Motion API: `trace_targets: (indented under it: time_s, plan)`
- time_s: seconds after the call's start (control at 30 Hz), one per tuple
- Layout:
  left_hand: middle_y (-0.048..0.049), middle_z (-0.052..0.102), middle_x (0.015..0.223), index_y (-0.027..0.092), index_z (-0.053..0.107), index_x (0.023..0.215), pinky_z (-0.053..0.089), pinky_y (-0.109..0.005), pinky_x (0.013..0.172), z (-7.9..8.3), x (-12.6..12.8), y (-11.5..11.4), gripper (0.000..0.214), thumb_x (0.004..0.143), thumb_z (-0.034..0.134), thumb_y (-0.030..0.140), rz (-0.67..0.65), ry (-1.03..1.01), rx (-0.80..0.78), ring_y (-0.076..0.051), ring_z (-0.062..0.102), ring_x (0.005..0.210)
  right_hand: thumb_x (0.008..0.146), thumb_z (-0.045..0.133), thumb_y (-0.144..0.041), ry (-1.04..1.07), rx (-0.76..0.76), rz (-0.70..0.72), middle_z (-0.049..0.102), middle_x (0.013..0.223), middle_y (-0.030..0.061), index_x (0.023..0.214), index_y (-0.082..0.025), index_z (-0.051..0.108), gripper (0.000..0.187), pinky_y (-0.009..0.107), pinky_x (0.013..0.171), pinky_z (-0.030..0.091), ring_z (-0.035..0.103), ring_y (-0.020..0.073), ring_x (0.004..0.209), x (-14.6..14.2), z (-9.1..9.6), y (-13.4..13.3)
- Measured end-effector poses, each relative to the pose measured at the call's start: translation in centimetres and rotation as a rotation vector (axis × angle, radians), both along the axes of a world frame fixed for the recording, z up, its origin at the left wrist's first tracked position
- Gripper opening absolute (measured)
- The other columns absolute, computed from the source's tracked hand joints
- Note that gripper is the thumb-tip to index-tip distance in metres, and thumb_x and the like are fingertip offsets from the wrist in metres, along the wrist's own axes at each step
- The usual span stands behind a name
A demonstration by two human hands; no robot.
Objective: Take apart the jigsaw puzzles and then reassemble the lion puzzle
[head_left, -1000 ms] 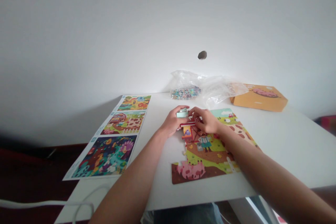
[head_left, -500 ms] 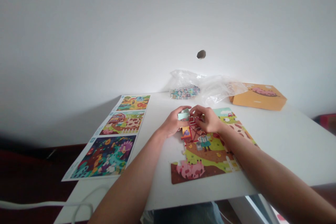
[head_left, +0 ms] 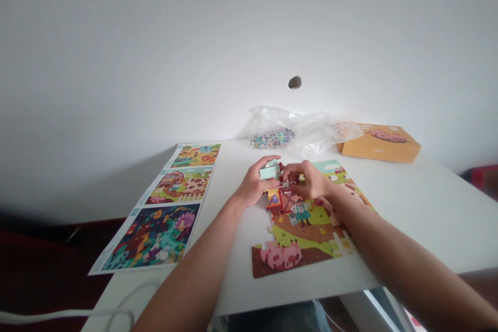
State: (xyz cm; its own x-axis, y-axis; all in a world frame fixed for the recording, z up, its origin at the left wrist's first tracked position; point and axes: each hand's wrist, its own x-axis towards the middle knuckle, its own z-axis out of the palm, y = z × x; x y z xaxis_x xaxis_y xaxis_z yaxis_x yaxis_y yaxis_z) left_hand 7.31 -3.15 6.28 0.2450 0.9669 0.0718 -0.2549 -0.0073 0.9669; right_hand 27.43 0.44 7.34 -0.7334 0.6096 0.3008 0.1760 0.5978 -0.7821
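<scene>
A partly built farm jigsaw puzzle (head_left: pixel 311 228) lies on the white table (head_left: pixel 420 212), with a pink pig along its near edge. At the puzzle's far left corner both hands meet. My left hand (head_left: pixel 254 184) pinches a pale green puzzle piece (head_left: pixel 270 171) between thumb and fingers, held a little above the table. My right hand (head_left: pixel 309 180) is curled, its fingertips pressed on a red-and-white piece (head_left: pixel 290 182) at the puzzle's top edge.
A long sheet of three printed pictures (head_left: pixel 171 202) lies at the left. At the back are a clear plastic bag with loose pieces (head_left: pixel 274 132) and an orange box (head_left: pixel 379 142). A white cable (head_left: pixel 66 314) runs along the near left edge.
Both hands stay together at the puzzle's far left corner. The left hand has lifted the pale green piece slightly. The view has shifted a little.
</scene>
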Motion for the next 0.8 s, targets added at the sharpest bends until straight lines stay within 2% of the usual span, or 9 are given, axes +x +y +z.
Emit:
trace_targets:
  time_s: [0.17, 0.33, 0.4, 0.53, 0.6, 0.67, 0.73, 0.8]
  plan:
    - [-0.0102, 0.068, 0.111, 0.021, 0.058, 0.122, 0.052, -0.03, 0.071, 0.1, 0.1, 0.0, 0.072, 0.056, 0.081, 0.007, 0.024, -0.105, -0.13, -0.021, 0.069, 0.083, 0.061, 0.057, -0.005, -0.088, 0.113, 0.012, 0.058, 0.058, -0.0033, 0.075, -0.015, 0.065, 0.019, 0.02, 0.051, 0.036, 0.049, 0.009, 0.051, 0.3, 0.3, 0.1]
    - [-0.0107, 0.069, 0.11, 0.021, 0.058, 0.123, 0.055, -0.034, 0.074, 0.2, -0.3, 0.4, 0.073, 0.056, 0.079, 0.004, 0.073, -0.214, -0.152, -0.023, 0.07, 0.087, 0.063, 0.058, -0.006, -0.086, 0.155, 0.022, 0.058, 0.057, -0.0032, 0.074, -0.016, 0.067, 0.017, 0.02, 0.05, 0.036, 0.049, 0.009, 0.05, 0.2, 0.5, -0.2]
    - [-0.0101, 0.069, 0.11, 0.021, 0.058, 0.123, 0.055, -0.035, 0.074, 0.0, -0.4, 0.6, 0.073, 0.056, 0.079, 0.005, 0.127, -0.224, -0.144, -0.023, 0.07, 0.087, 0.066, 0.058, -0.006, -0.062, 0.16, -0.037, 0.059, 0.058, -0.0027, 0.076, -0.016, 0.068, 0.017, 0.021, 0.05, 0.036, 0.049, 0.0091, 0.05, 0.0, 0.3, -0.2]
    - [-0.0091, 0.07, 0.105, 0.02, 0.059, 0.121, 0.054, -0.032, 0.071, -0.4, -0.1, 1.2, 0.073, 0.054, 0.082, 0.006, 0.273, -0.216, -0.157, -0.023, 0.07, 0.086, 0.075, 0.062, -0.014, 0.071, 0.224, -0.293, 0.06, 0.065, -0.0003, 0.082, -0.017, 0.069, 0.01, 0.023, 0.055, 0.038, 0.047, 0.0096, 0.054, -0.4, -0.3, 0.0]
    - [-0.0087, 0.071, 0.103, 0.02, 0.058, 0.121, 0.054, -0.032, 0.071, -0.5, 0.1, 1.2, 0.072, 0.054, 0.084, 0.01, 0.295, -0.237, -0.169, -0.022, 0.07, 0.084, 0.08, 0.063, -0.022, 0.127, 0.169, -0.337, 0.059, 0.066, -0.0007, 0.09, -0.017, 0.068, 0.012, 0.023, 0.055, 0.039, 0.047, 0.0097, 0.054, -0.8, -0.6, 0.1]
    - [-0.0084, 0.071, 0.101, 0.02, 0.058, 0.122, 0.054, -0.032, 0.069, -0.4, 0.4, 1.0, 0.068, 0.06, 0.085, 0.019, 0.239, -0.251, -0.176, -0.021, 0.07, 0.079, 0.083, 0.063, -0.029, 0.151, 0.078, -0.312, 0.061, 0.071, -0.0008, 0.102, -0.019, 0.064, 0.021, 0.023, 0.057, 0.043, 0.051, 0.0102, 0.057, -1.3, -1.0, 0.0]
    - [-0.0086, 0.071, 0.098, 0.02, 0.058, 0.126, 0.053, -0.031, 0.066, -0.3, 0.5, 0.7, 0.066, 0.065, 0.084, 0.027, 0.112, -0.222, -0.185, -0.02, 0.069, 0.075, 0.082, 0.066, -0.032, 0.168, 0.03, -0.301, 0.063, 0.085, 0.0011, 0.11, -0.02, 0.058, 0.031, 0.024, 0.06, 0.046, 0.056, 0.0109, 0.063, -1.9, -1.2, 0.0]
    - [-0.0087, 0.071, 0.096, 0.02, 0.058, 0.127, 0.052, -0.03, 0.064, -0.3, 0.7, 0.3, 0.069, 0.064, 0.085, 0.026, 0.003, -0.152, -0.197, -0.02, 0.068, 0.073, 0.081, 0.067, -0.036, 0.145, 0.025, -0.365, 0.062, 0.096, 0.0034, 0.114, -0.021, 0.053, 0.039, 0.025, 0.061, 0.048, 0.059, 0.0114, 0.065, -2.2, -1.3, 0.0]
